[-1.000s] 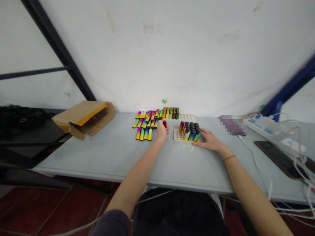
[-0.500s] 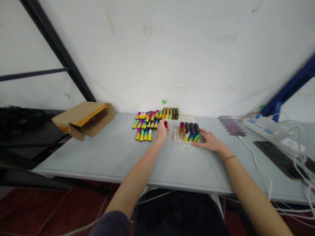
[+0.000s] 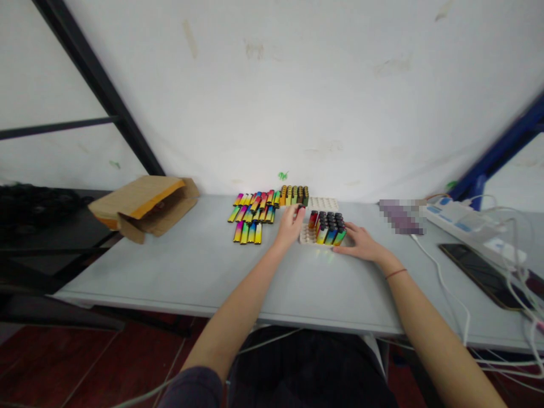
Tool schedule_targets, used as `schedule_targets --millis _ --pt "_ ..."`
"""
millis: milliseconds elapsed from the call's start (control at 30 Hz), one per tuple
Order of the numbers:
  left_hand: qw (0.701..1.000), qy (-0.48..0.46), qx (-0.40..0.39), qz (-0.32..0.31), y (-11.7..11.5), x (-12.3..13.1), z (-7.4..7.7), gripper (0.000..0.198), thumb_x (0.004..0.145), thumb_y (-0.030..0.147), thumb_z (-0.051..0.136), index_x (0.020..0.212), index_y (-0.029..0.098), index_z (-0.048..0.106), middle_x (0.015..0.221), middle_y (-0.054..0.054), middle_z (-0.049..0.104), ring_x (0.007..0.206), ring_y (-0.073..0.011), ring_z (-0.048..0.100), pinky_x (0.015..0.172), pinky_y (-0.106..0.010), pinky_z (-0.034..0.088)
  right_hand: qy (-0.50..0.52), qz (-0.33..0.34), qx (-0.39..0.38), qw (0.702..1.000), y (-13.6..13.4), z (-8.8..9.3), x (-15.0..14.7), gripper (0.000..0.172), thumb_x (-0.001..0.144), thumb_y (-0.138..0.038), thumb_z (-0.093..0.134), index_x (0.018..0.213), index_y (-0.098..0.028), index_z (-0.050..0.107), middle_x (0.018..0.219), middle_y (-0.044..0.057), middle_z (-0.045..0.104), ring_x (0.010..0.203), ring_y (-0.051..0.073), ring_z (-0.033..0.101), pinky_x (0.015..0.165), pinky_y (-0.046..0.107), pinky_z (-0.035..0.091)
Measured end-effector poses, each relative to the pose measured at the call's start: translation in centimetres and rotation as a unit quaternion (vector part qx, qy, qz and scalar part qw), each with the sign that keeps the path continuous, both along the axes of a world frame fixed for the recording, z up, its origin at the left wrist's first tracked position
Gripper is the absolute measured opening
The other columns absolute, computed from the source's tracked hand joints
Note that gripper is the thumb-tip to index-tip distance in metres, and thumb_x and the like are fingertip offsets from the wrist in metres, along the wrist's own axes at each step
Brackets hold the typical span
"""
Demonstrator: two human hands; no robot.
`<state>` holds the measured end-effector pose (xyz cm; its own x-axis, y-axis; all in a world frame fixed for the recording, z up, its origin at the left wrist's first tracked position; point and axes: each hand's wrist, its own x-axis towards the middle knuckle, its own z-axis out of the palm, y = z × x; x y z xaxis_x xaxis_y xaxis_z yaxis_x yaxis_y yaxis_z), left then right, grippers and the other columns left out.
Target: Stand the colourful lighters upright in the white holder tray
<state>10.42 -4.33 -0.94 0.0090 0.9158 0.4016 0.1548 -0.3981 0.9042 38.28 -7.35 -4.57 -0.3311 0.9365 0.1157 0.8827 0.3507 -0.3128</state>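
In the centre of the frame, the left hand [image 3: 290, 225] has its fingers closed around one lighter [image 3: 302, 207]; only a small dark end of it can be seen at the fingertips, and the rest is hidden by the hand. This hand is just beside the left end of a pale tray [image 3: 307, 235], which lies a little right of the centre. In the tray, a block of lighters with black tops [image 3: 330, 228] stands upright, and round holes are visible at the left end. The right hand [image 3: 359, 242] is half open, thumb and fingers spread around the right end of the tray, and it seems to touch there without gripping any single lighter; a thin red cord [image 3: 396, 273] is on this wrist. Left of the centre, many colourful lighters [image 3: 249, 232] lie on the table [image 3: 170, 277] in uneven rows. Behind the left hand, near the wall [image 3: 272, 102], another upright group [image 3: 294, 195] stands beside a second tray [image 3: 325, 203]. A cardboard box [image 3: 142, 195] lies at the left of the frame, and a phone [image 3: 482, 275] at the right, near white cables [image 3: 442, 277].
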Motion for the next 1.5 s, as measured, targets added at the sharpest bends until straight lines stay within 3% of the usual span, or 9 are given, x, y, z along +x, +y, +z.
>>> schedule_targets --millis 100,367,567,800,1500 --pt "0.994 0.083 0.065 -0.032 0.2 -0.1 -0.5 0.021 0.100 0.033 0.064 0.112 0.019 0.075 0.122 -0.012 0.074 0.114 -0.0226 0.068 0.101 -0.036 0.057 0.002 -0.003 -0.001 1.000 0.0 0.0 -0.1 0.095 0.084 -0.080 0.068 0.156 -0.019 0.058 0.166 0.021 0.050 0.154 0.042 0.046 0.129 0.060 0.033" --pt "0.969 0.201 0.103 -0.097 0.7 -0.5 -1.1 0.026 0.102 0.028 0.063 0.120 0.017 0.077 0.126 -0.013 0.078 0.120 -0.0262 0.070 0.113 -0.042 0.053 0.000 -0.011 -0.005 1.000 -0.1 0.0 -0.2 0.094 0.084 -0.078 0.069 0.158 -0.020 0.056 0.168 0.019 0.048 0.156 0.042 0.043 0.130 0.060 0.031" --pt "0.966 0.227 0.105 -0.062 0.2 -0.8 -0.8 0.032 0.102 0.028 0.063 0.133 0.024 0.071 0.127 -0.008 0.078 0.116 -0.0234 0.071 0.110 -0.041 0.054 0.006 -0.012 -0.006 1.000 -0.1 -0.1 -0.2 0.094 0.084 -0.078 0.069 0.158 -0.022 0.056 0.168 0.018 0.049 0.155 0.043 0.044 0.130 0.061 0.031" --pt "0.949 0.273 0.150 -0.050 0.2 -1.0 -0.6 0.023 0.103 0.024 0.061 0.122 0.022 0.074 0.126 -0.008 0.078 0.119 -0.0235 0.069 0.113 -0.042 0.051 0.009 -0.009 -0.007 1.000 -0.1 -0.1 -0.3 0.095 0.084 -0.080 0.069 0.158 -0.021 0.056 0.169 0.018 0.048 0.156 0.042 0.043 0.131 0.059 0.030" --pt "0.930 0.325 0.162 -0.051 -0.6 -0.8 0.0 0.033 0.104 0.022 0.055 0.129 0.026 0.075 0.123 -0.008 0.074 0.119 -0.0227 0.068 0.111 -0.039 0.052 0.012 -0.009 0.001 1.000 0.0 -0.3 -0.1 0.094 0.084 -0.079 0.070 0.158 -0.022 0.056 0.167 0.019 0.050 0.155 0.042 0.044 0.129 0.062 0.031"
